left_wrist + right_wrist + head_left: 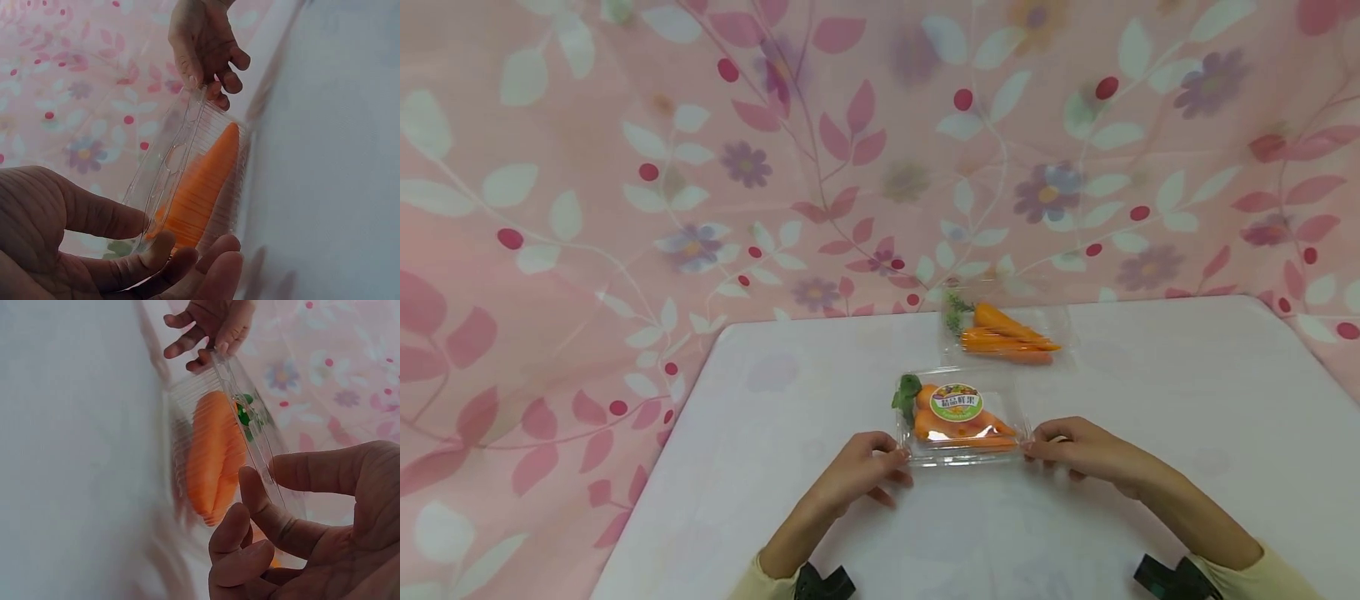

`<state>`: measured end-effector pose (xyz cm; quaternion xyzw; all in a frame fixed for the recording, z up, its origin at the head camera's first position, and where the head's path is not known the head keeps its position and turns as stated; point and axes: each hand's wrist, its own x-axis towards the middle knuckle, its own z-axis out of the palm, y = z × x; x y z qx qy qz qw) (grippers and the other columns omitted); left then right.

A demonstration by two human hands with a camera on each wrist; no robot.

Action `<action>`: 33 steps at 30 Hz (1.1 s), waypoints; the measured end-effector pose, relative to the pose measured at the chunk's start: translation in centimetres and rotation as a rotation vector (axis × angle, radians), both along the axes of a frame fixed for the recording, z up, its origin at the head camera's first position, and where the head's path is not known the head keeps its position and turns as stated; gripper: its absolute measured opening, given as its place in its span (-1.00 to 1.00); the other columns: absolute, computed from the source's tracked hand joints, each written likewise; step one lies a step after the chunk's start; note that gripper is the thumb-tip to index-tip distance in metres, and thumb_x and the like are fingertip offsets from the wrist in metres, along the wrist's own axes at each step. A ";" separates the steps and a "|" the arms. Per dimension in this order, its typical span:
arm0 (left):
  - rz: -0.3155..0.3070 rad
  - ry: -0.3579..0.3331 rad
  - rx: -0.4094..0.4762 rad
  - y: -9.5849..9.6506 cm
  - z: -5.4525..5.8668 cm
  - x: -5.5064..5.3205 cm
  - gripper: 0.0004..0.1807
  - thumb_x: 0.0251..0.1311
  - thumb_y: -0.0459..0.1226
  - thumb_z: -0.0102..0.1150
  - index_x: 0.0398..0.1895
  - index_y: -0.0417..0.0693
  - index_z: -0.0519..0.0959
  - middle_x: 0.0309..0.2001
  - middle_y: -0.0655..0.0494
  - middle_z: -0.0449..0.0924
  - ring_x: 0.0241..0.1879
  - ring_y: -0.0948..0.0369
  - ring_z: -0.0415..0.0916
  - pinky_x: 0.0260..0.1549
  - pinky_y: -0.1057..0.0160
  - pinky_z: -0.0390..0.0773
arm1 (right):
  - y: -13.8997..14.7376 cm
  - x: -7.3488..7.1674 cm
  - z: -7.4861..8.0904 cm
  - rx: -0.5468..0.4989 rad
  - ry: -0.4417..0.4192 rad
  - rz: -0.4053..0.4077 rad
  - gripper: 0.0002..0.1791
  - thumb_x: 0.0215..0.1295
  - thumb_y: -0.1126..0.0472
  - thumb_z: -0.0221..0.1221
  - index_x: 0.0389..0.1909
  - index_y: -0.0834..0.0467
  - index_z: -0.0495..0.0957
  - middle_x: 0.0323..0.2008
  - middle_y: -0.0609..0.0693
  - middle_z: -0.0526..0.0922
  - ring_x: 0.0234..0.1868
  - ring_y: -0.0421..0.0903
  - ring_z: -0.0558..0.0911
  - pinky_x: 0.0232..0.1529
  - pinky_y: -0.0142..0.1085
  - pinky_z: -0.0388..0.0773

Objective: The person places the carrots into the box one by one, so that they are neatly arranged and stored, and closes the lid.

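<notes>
A clear plastic clamshell box [1017,387] sits near the middle of the table in the head view. Inside lie orange carrots [955,429] with a green leafy top [907,390] at the left end. An oval green and yellow label [956,402] is stuck on the lid. At the box's front left corner, my left hand [867,468] pinches the rim between thumb and fingers. My right hand [1086,450] pinches the opposite front corner. In the left wrist view the thumb presses the lid's edge [164,169], and the other fingers curl below it.
Behind the box, another clear package with carrots [1003,333] and green fronds [956,310] lies at the table's back edge. The white table [737,417] has rounded back corners. A pink floral cloth [820,167] hangs behind it and down its left side.
</notes>
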<state>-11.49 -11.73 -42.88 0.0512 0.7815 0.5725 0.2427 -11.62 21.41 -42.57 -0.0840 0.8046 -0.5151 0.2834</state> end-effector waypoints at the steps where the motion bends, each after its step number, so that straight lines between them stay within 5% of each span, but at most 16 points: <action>1: -0.009 0.004 0.001 0.3 0.1 -0.1 -0.71 0.36 -0.22 0.13 -0.22 -0.37 0.51 -0.36 -0.17 0.69 -0.30 -0.03 0.69 -0.57 0.13 0.66 | 0.3 0.1 0.1 0.005 -0.001 -0.002 -0.65 0.42 0.01 0.14 -0.19 0.26 0.62 -0.34 0.04 0.58 -0.33 -0.03 0.45 -0.48 -0.31 0.33; 8: -0.065 0.028 0.021 1.7 0.5 -0.7 -0.74 0.34 -0.24 0.12 -0.22 -0.36 0.54 -0.33 -0.26 0.69 -0.25 -0.11 0.68 -0.56 0.08 0.66 | 2.4 0.4 -0.1 0.011 -0.008 0.003 -0.63 0.45 0.01 0.11 -0.12 0.27 0.62 -0.31 0.06 0.56 -0.34 -0.02 0.45 -0.48 -0.32 0.33; 18: -0.080 0.010 0.003 3.9 -0.5 -1.1 -0.75 0.33 -0.24 0.15 -0.25 -0.33 0.58 -0.38 -0.17 0.70 -0.30 0.00 0.68 -0.58 0.14 0.65 | 4.6 0.9 -0.6 0.057 -0.003 -0.026 -0.62 0.47 -0.01 0.07 -0.12 0.24 0.63 -0.29 0.07 0.56 -0.27 -0.03 0.45 -0.43 -0.28 0.38; 33: -0.099 -0.021 0.039 4.3 -1.0 -1.5 -0.68 0.39 -0.20 0.14 -0.18 -0.38 0.56 -0.34 -0.18 0.70 -0.27 -0.03 0.69 -0.54 0.11 0.67 | 5.4 1.0 -0.9 0.063 0.019 -0.059 -0.64 0.47 0.00 0.07 -0.11 0.24 0.61 -0.27 0.06 0.56 -0.27 -0.02 0.47 -0.46 -0.30 0.37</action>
